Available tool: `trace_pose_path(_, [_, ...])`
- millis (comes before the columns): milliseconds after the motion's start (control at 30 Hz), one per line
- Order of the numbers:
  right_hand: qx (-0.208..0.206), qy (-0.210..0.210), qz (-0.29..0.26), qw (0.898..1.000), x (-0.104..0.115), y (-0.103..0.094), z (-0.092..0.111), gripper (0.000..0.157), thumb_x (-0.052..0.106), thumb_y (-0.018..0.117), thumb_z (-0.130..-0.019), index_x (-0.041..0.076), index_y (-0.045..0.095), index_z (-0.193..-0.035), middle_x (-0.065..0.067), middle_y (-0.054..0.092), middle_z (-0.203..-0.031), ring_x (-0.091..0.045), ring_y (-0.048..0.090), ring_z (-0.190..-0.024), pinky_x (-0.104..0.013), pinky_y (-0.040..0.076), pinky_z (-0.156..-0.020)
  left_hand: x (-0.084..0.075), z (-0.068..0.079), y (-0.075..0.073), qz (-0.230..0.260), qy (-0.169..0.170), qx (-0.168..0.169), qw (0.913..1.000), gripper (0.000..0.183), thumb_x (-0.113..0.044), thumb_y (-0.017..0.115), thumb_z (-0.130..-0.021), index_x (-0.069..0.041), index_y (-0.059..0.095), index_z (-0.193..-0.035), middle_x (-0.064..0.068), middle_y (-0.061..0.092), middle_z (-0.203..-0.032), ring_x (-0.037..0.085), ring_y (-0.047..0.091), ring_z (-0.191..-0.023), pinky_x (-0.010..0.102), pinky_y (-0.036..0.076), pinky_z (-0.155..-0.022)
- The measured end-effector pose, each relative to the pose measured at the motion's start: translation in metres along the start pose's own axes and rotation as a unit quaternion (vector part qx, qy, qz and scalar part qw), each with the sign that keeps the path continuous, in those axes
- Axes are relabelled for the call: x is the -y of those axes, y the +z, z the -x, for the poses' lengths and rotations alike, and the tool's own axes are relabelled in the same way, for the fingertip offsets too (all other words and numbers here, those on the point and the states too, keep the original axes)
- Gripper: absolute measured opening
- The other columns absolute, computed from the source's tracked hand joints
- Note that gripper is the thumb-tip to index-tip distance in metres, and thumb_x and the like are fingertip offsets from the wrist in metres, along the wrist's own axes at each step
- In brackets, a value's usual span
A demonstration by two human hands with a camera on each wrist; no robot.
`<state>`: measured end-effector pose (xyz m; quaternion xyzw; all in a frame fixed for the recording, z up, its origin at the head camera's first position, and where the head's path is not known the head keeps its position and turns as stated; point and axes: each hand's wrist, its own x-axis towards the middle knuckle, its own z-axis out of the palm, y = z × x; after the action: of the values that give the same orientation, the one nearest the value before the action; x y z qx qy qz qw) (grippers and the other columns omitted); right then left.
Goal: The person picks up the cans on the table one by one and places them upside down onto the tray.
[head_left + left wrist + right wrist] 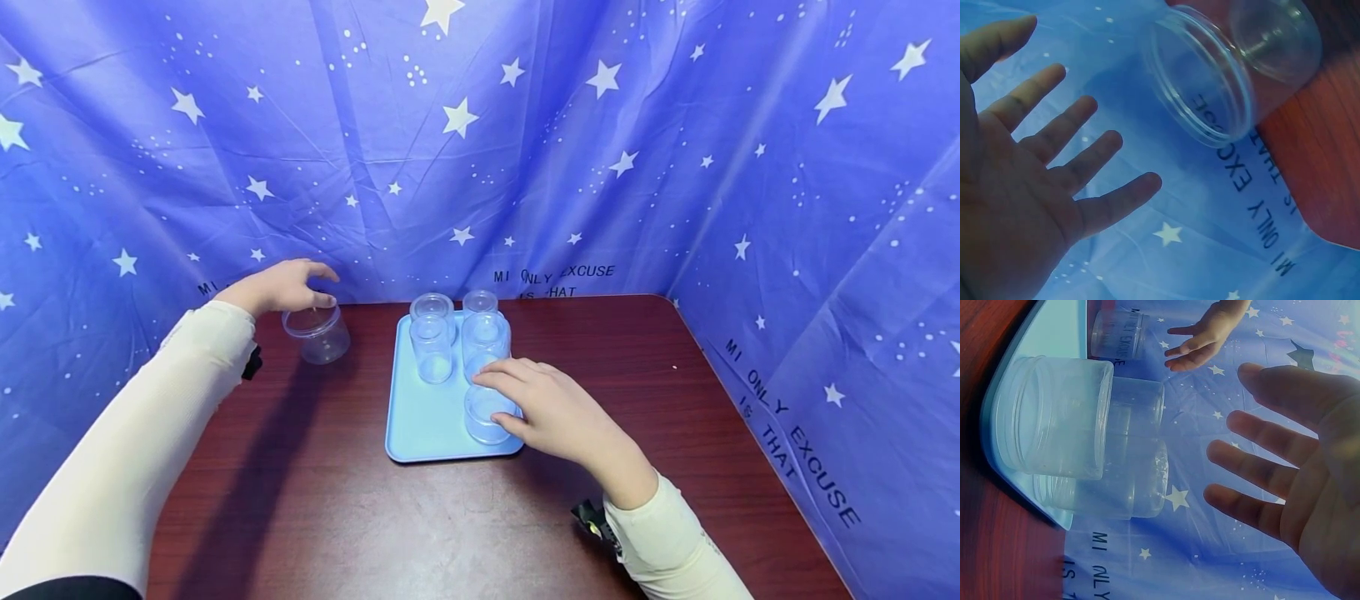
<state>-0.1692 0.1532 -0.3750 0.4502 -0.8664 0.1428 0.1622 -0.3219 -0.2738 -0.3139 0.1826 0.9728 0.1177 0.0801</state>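
A clear plastic jar (pixel 324 340) stands mouth up on the table at the left, its ridged rim (pixel 1200 75) facing the left wrist camera. Over that jar hovers my left hand (pixel 281 287), fingers spread and apart from it in the left wrist view. My right hand (pixel 551 408) is above the front clear jar (pixel 483 417) on a light blue tray (pixel 420 425). In the right wrist view its fingers are extended, with a gap to this jar (pixel 1060 415), whose ridged rim is down on the tray. Neither hand holds anything.
Several more clear jars, among them a tall one (pixel 431 350) at the left, stand on the tray's back half. The dark red wooden table (pixel 360 517) meets a blue star-patterned curtain (pixel 525 192) at the back and right.
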Motion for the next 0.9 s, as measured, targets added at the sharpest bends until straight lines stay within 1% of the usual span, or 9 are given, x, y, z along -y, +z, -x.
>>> trace_pose_path(200, [0.007,0.003,0.001,1.000,0.000,0.000,0.000,0.052,0.025,0.080,-0.089,0.017,0.062,-0.137,0.006,0.064,-0.133,-0.014,0.062,-0.119,-0.039,0.052,-0.100,0.010,-0.003,0.006,-0.012,-0.014,0.018,0.9997,0.052,-0.032,0.070,-0.093,-0.002,0.061,-0.135,0.035,0.050,-0.142,0.054,0.041,-0.137,0.066,0.035,-0.112])
trace_pose_path(367, [0.010,0.002,0.001,1.000,0.001,0.001,0.000,0.051,0.026,0.079,-0.090,0.017,0.062,-0.137,0.007,0.063,-0.133,-0.014,0.062,-0.119,-0.039,0.052,-0.100,0.012,-0.005,0.010,-0.014,-0.028,0.026,0.9992,0.056,-0.035,0.068,-0.095,-0.002,0.058,-0.138,0.037,0.043,-0.146,0.056,0.039,-0.138,0.070,0.034,-0.111])
trace_pose_path(567, [0.012,0.000,0.005,1.000,0.001,0.000,0.001,0.051,0.025,0.079,-0.090,0.016,0.062,-0.137,0.006,0.063,-0.133,-0.014,0.061,-0.120,-0.038,0.051,-0.102,0.014,-0.007,0.016,-0.026,-0.032,0.025,0.9988,0.060,-0.038,0.068,-0.094,-0.002,0.055,-0.140,0.037,0.041,-0.147,0.060,0.038,-0.135,0.072,0.035,-0.108])
trace_pose_path(767, [0.016,-0.003,0.009,1.000,0.002,0.000,0.001,0.050,0.025,0.079,-0.090,0.016,0.063,-0.137,0.006,0.064,-0.132,-0.014,0.061,-0.120,-0.038,0.051,-0.103,0.023,-0.012,0.026,-0.032,-0.039,0.031,0.9982,0.067,-0.040,0.067,-0.093,-0.002,0.049,-0.145,0.038,0.035,-0.150,0.065,0.034,-0.135,0.074,0.033,-0.108])
trace_pose_path(900, [0.018,-0.003,0.004,1.000,0.002,0.000,0.001,0.049,0.025,0.078,-0.090,0.016,0.063,-0.136,0.006,0.064,-0.132,-0.014,0.062,-0.119,-0.039,0.051,-0.101,0.026,-0.013,0.030,-0.035,-0.042,0.029,0.9981,0.067,-0.039,0.067,-0.094,-0.002,0.047,-0.146,0.039,0.034,-0.150,0.066,0.033,-0.134,0.075,0.032,-0.108])
